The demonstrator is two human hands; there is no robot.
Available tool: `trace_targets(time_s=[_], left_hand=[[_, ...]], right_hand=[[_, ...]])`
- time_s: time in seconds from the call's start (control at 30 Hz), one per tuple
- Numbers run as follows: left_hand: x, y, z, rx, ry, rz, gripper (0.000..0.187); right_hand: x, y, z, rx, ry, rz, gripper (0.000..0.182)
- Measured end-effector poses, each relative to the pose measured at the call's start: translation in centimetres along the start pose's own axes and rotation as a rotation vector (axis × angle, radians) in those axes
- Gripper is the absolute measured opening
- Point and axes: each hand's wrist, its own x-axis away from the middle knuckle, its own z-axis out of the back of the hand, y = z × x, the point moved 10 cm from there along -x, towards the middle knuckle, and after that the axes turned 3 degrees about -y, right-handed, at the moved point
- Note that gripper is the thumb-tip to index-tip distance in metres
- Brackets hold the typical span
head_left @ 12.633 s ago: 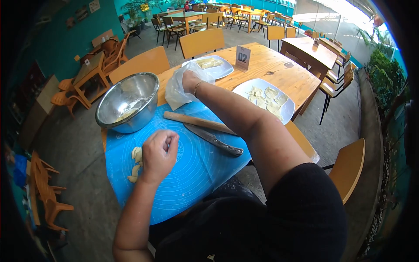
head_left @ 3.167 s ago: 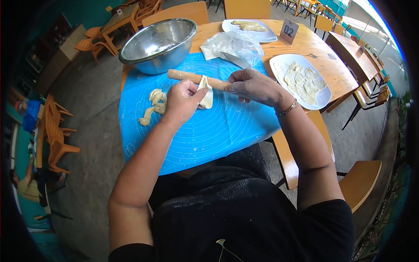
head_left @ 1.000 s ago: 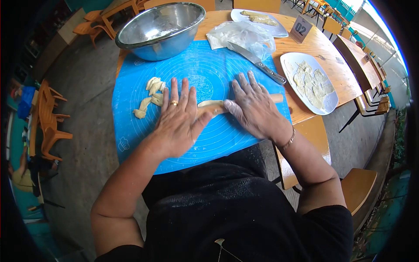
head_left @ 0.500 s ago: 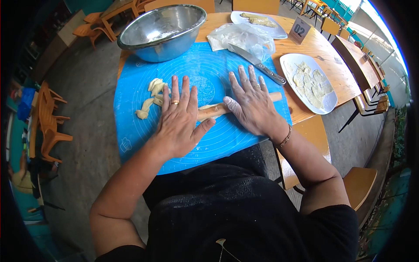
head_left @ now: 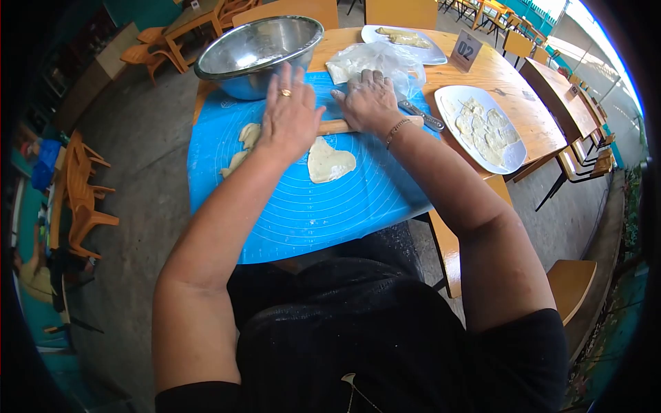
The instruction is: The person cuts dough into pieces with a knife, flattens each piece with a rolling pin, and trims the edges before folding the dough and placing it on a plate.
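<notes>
On the blue mat [head_left: 296, 213] lies a flattened, roughly heart-shaped piece of dough [head_left: 330, 162], with flour on it. Just beyond it is a wooden rolling pin [head_left: 335, 126], lying crosswise. My left hand [head_left: 289, 117] rests flat over the pin's left part, fingers stretched toward the metal bowl. Over the pin's right part lies my right hand [head_left: 368, 103], palm down with fingers spread, its fingertips by the plastic bag. Small dough pieces [head_left: 249, 135] sit left of my left hand, partly hidden by it.
A metal bowl [head_left: 258, 51] stands at the back left. Behind the mat are a plastic bag [head_left: 379, 62], a knife [head_left: 421, 115] and a plate with rolled food [head_left: 406, 43]. To the right are a plate of flat dough pieces [head_left: 482, 131] and a number sign [head_left: 465, 49]. Chairs surround the table.
Both hands have moved forward, away from my body, with the rolling pin. The dough piece that was mostly hidden under the pin and hands now shows.
</notes>
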Motion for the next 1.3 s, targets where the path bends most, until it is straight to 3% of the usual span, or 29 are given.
trace_targets(time_s=[0.07,0.1,0.17,0.2,0.27,0.4,0.5,0.57,0.6,0.63,0.7,0.73,0.77,0.83,0.87,0.93,1.0,1.17,1.3], left_hand=[[0.8,2.4,-0.5,0.205,-0.14,-0.142,0.035],[1.1,2.6,0.1,0.202,-0.135,-0.148,0.035],[1.8,2.2,-0.5,0.508,-0.303,-0.085,0.027],[1.7,1.4,-0.7,0.507,-0.302,-0.084,0.027],[1.7,0.4,-1.7,0.503,-0.37,-0.167,0.027],[-0.1,0.0,1.5,0.649,-0.274,-0.138,0.017],[0.6,0.8,5.5,0.68,-0.379,-0.186,0.023],[2.9,1.7,6.7,0.726,-0.451,-0.219,0.022],[4.2,1.9,6.6,0.731,-0.45,-0.216,0.022],[5.2,2.2,5.8,0.734,-0.453,-0.217,0.022],[6.4,2.1,3.9,0.721,-0.449,-0.146,0.023],[7.0,1.9,2.0,0.778,-0.609,-0.067,0.035],[6.9,2.1,1.4,0.777,-0.614,-0.069,0.035],[6.4,1.8,2.2,0.581,-0.319,-0.097,0.056],[6.3,1.9,1.5,0.588,-0.329,-0.095,0.056],[5.7,1.9,-0.1,0.505,-0.429,-0.067,0.077],[5.7,1.9,-0.3,0.487,-0.499,-0.049,0.077],[8.2,2.6,1.0,0.461,-0.581,-0.08,0.081],[10.3,3.2,4.2,0.616,-0.472,-0.12,0.087]], right_hand=[[0.1,0.2,1.9,0.034,0.239,-0.001,0.049],[0.1,0.6,1.9,0.034,0.246,-0.006,0.049],[0.9,0.6,3.1,-0.127,0.386,0.13,0.047],[1.5,0.9,3.8,-0.126,0.387,0.132,0.047],[2.5,0.3,3.5,-0.363,0.083,0.192,0.049],[4.6,0.1,5.6,-0.362,0.145,0.198,0.049],[6.5,0.8,6.9,-0.364,0.102,0.166,0.049],[9.6,-1.0,8.7,-0.238,0.238,0.354,0.046],[10.1,-0.5,7.3,-0.177,0.159,0.198,0.051],[10.9,-1.1,5.9,-0.178,0.155,0.195,0.051],[12.4,-2.3,4.5,-0.002,0.322,0.196,0.059],[11.8,-1.9,3.3,-0.025,0.242,0.162,0.065],[11.1,-1.8,3.0,-0.028,0.24,0.159,0.065],[9.2,-1.2,1.5,-0.073,0.09,0.12,0.068],[8.1,-0.7,0.1,-0.059,-0.09,0.065,0.072],[7.1,-0.8,-0.4,-0.057,-0.169,0.054,0.074],[6.8,-0.6,-1.1,-0.047,-0.263,0.04,0.079],[9.5,-1.3,0.4,-0.072,-0.082,0.082,0.083],[12.3,-2.3,1.7,-0.185,-0.014,0.115,0.083]])
